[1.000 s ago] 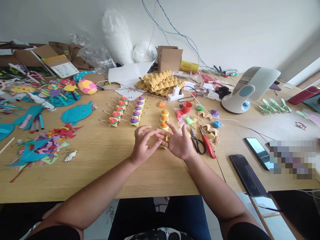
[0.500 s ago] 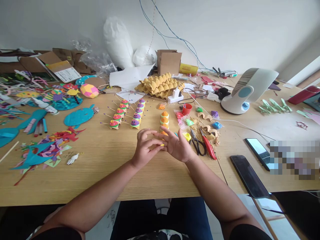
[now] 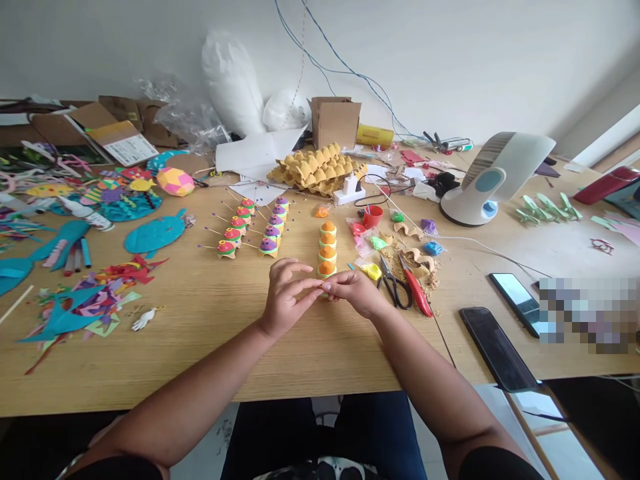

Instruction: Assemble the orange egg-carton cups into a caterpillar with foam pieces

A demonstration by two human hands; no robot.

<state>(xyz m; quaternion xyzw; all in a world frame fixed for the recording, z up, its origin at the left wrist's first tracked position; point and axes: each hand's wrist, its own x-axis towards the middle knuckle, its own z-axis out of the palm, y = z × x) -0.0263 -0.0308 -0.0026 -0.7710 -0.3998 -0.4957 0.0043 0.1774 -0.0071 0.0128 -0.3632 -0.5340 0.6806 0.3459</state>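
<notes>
My left hand (image 3: 289, 295) and my right hand (image 3: 356, 292) meet fingertip to fingertip above the table, both closed in a pinch. Between them is a tiny bit of yellow clay, now almost wholly covered by the fingers. Just beyond stands an egg-carton strip (image 3: 327, 245) topped with orange clay, its near end partly behind the fingertips. To its left are two finished-looking strips, a red-and-green one (image 3: 235, 230) and a purple-and-yellow one (image 3: 273, 230), with thin sticks poking out. A lump of yellow clay (image 3: 371, 271) lies right of my right hand.
Black-handled scissors (image 3: 395, 287) and a red cutter (image 3: 418, 292) lie at the right, near clay packets and a red cup (image 3: 373, 216). Further right are a white fan (image 3: 493, 183) and two phones (image 3: 497, 350). Paper scraps (image 3: 95, 300) cover the left; egg trays (image 3: 317, 170) sit behind.
My right hand has turned from open, palm showing, to a pinch against the left fingertips. The yellow bit is now mostly hidden; more of the orange-topped strip shows.
</notes>
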